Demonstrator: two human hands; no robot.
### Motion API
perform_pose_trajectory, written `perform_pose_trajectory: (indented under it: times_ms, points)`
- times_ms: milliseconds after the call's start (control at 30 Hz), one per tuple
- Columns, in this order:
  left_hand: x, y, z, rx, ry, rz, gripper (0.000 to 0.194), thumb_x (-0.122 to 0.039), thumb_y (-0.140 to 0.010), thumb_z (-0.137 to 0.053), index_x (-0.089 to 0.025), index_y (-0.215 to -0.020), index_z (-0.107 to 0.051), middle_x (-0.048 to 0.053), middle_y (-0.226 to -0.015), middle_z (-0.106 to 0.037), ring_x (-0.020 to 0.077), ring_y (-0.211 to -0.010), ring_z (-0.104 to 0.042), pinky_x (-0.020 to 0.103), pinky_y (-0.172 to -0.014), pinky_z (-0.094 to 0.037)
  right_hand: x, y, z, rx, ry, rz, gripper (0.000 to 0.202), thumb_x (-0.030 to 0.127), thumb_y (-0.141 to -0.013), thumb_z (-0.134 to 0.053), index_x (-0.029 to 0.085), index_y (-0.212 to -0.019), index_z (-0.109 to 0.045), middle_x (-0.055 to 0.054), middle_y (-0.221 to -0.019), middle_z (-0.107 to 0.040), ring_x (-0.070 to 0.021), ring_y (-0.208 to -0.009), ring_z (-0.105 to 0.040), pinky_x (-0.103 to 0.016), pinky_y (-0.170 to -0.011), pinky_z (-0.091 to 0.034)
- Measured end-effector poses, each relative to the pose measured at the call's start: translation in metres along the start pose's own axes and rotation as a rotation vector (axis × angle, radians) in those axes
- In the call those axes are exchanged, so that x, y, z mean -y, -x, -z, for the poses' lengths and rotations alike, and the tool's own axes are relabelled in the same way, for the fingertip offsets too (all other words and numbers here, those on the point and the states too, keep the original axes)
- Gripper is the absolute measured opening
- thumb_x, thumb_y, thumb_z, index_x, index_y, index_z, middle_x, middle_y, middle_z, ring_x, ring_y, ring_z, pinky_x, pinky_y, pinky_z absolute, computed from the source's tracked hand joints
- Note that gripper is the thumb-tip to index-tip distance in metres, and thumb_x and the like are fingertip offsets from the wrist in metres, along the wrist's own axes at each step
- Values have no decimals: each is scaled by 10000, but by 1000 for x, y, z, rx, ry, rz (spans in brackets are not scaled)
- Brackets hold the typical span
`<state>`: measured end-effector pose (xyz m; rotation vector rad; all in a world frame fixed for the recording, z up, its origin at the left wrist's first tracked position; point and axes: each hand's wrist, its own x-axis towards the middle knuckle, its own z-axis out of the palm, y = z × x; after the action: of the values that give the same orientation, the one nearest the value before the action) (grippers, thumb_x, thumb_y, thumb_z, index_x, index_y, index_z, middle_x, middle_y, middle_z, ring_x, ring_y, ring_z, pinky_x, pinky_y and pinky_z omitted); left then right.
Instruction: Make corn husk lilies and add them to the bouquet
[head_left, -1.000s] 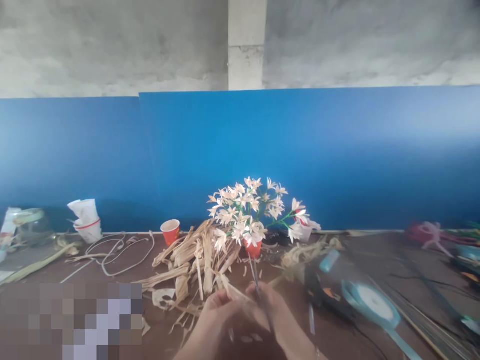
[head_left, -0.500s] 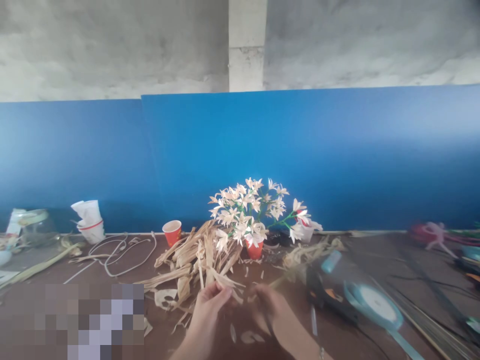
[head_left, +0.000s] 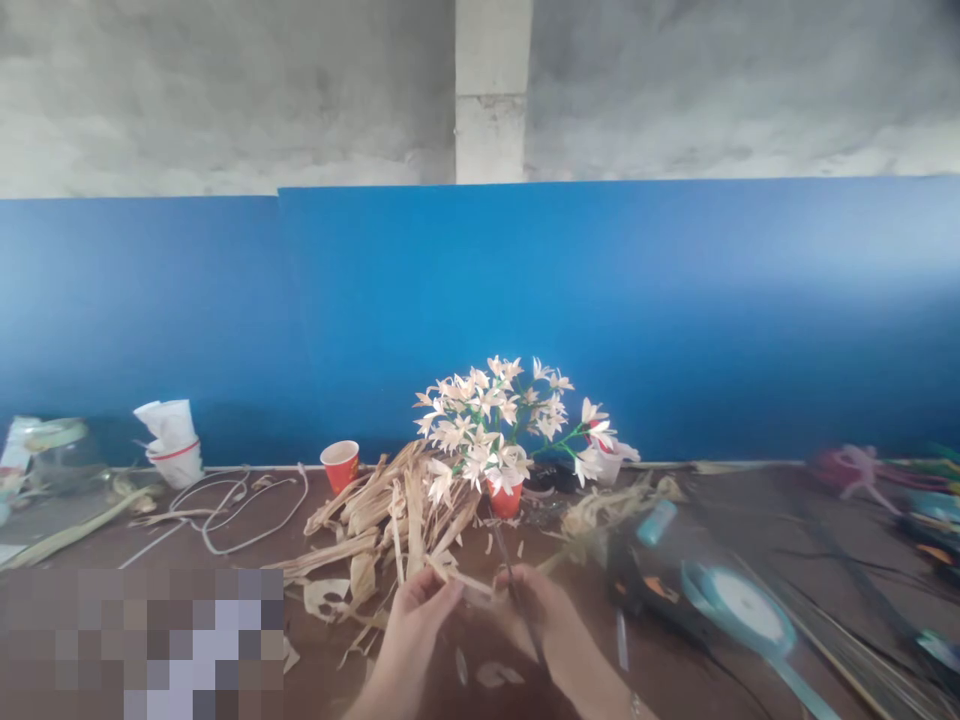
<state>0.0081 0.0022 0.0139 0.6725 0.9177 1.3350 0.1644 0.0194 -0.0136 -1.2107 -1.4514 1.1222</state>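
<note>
In the head view, the left hand pinches a pale husk strip above the bench, toward its near edge. The right hand's fingers grip a slim tool; a slip could tear the strip. Toward the far edge, a red cup seemingly holds white flowers.

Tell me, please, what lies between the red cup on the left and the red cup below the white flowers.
In the head view, dry tan strips lie heaped between the left red cup and the other red cup.
</note>
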Motion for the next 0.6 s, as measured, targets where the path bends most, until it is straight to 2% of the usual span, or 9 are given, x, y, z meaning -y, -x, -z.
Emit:
perform_pose_trajectory:
  times_ms: [100,200,300,367,500,600]
  points:
    - [1,-6,6,-81,81,-32,191,-225,-562,-782,-123,-591,-623,-6,-496,-614,82,-447,-547,157,-445,-413,5,2,3,29,72,12,333,443,-661,-617,161,-839,-630,-14,-666,-597,-160,-639,-543,-227,-582,-430]
    - [1,-11,12,-186,179,-65,89,-137,-650,-717,-122,-651,-629,10,-572,-644,90,-508,-592,155,-484,-460,8,6,5,115,132,7,286,356,-650,-631,144,-842,-645,-18,-649,-606,-161,-626,-540,-223,-571,-420]
    - [1,-13,13,-302,285,-18,68,-61,-733,-616,-117,-699,-629,29,-629,-661,92,-543,-619,153,-493,-481,12,11,3,177,154,1,238,290,-606,-660,137,-788,-666,-17,-603,-608,-164,-608,-543,-212,-537,-409]
    - [1,-11,10,-294,320,-5,98,-54,-760,-582,-114,-700,-630,30,-635,-657,88,-542,-618,145,-474,-474,18,14,0,216,161,6,200,275,-608,-656,139,-753,-677,-16,-607,-620,-163,-614,-552,-206,-545,-415]
    - [3,-2,-3,-175,334,34,123,-80,-752,-604,-108,-633,-620,18,-577,-624,76,-478,-575,136,-428,-448,28,18,-7,288,118,0,225,294,-651,-631,129,-795,-684,-29,-654,-649,-170,-643,-573,-213,-573,-443]
    - [7,4,-10,-183,348,106,168,-103,-762,-601,-119,-595,-598,3,-531,-593,70,-458,-560,126,-415,-438,28,18,-9,288,90,-21,258,327,-656,-634,116,-796,-684,-36,-611,-639,-174,-603,-574,-221,-527,-446]
